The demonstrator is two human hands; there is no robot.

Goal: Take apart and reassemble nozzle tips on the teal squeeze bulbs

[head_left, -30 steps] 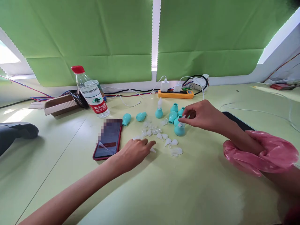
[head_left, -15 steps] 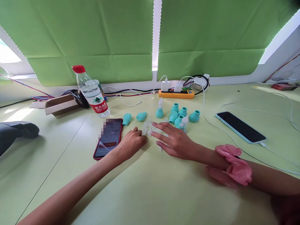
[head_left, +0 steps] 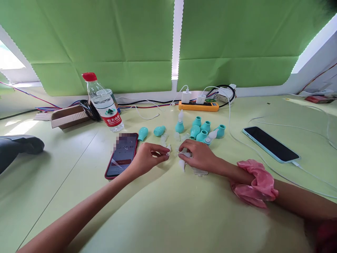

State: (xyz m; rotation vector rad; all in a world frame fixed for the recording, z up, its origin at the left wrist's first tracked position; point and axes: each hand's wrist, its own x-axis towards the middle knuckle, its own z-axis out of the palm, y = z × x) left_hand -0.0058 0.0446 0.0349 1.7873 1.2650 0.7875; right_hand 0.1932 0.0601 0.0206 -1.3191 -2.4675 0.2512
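Note:
My left hand (head_left: pixel 147 159) is closed in a pinch on a small translucent plastic piece (head_left: pixel 168 151) just above the table. Opposite it, my right hand (head_left: pixel 200 154) has thumb and fingers closed on a translucent pointed nozzle (head_left: pixel 185 154). Around and below the fingers lie more translucent pieces, including a pointed tip (head_left: pixel 182 165) and a flat clear piece (head_left: pixel 200 172) partly under my right hand. Beyond the hands are several teal rubber bulbs (head_left: pixel 195 131). One upright bulb (head_left: pixel 179 127) carries a clear nozzle, and another nozzle (head_left: pixel 212 135) slants from a bulb behind my right hand.
A red-cased phone (head_left: pixel 122 154) lies beside my left forearm; a charging phone (head_left: pixel 270 143) lies at right. A water bottle (head_left: pixel 106 105), an open cardboard box (head_left: pixel 70 117) and an orange power strip (head_left: pixel 198 105) stand at the back. A white cable (head_left: pixel 242 140) crosses the right side.
My right hand has gone from spread fingers over the clear pieces to a pinch on a nozzle. My left hand now pinches a small piece. The clear pieces are more spread out.

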